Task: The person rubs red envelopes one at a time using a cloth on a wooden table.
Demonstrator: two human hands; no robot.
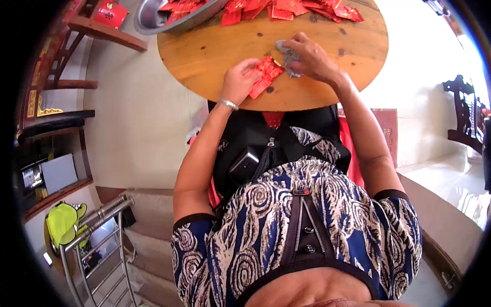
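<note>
On the round wooden table (225, 61), my left hand (240, 82) has its fingers closed on the edge of a red packet (266, 77) with gold markings, near the table's front edge. To its right, my right hand (312, 57) grips a crumpled grey cloth (291, 62) between thumb and fingers. The cloth lies close beside the packet's right end. More red packets (286, 9) are spread along the far part of the table.
A metal basin (148, 20) with red packets stands at the table's far left. Wooden furniture (110, 33) is at the left, a metal railing (97, 225) and stairs at the lower left. A dark carved chair (463, 110) stands at the right.
</note>
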